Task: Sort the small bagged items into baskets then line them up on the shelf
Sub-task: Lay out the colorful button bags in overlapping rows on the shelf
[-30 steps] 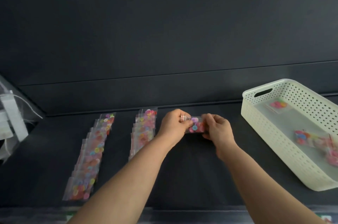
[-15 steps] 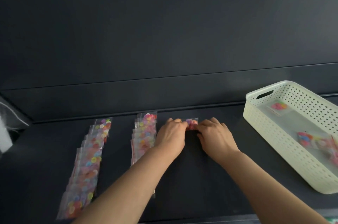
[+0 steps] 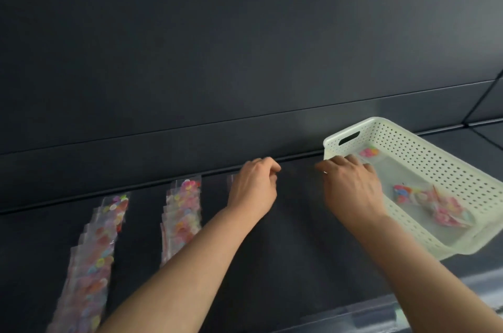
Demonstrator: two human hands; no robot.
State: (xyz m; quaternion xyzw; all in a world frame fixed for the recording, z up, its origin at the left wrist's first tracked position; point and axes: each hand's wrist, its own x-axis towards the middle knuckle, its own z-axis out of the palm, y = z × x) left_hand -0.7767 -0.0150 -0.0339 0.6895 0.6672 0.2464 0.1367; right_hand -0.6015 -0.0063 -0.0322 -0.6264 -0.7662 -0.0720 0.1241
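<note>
Two rows of clear bags of coloured buttons lie on the dark shelf (image 3: 299, 264): a long left row (image 3: 109, 226) and a shorter second row (image 3: 182, 210). To the right of them my left hand (image 3: 253, 188) hovers low with loosely curled fingers over one more bag (image 3: 230, 179); only the bag's clear left edge shows. Empty, with fingers relaxed, my right hand (image 3: 351, 188) reaches over the near-left corner of the white perforated basket (image 3: 449, 158). Several button bags (image 3: 408, 193) remain inside the basket.
The shelf's back wall and a raised ledge run just behind the hands. The basket sits at an angle at the right, its near end close to the shelf's front edge. Bare shelf lies between my two forearms.
Both hands set the bag down on the shelf right of the second row. My right hand then let go and moved right to the basket; my left hand stays over the bag.
</note>
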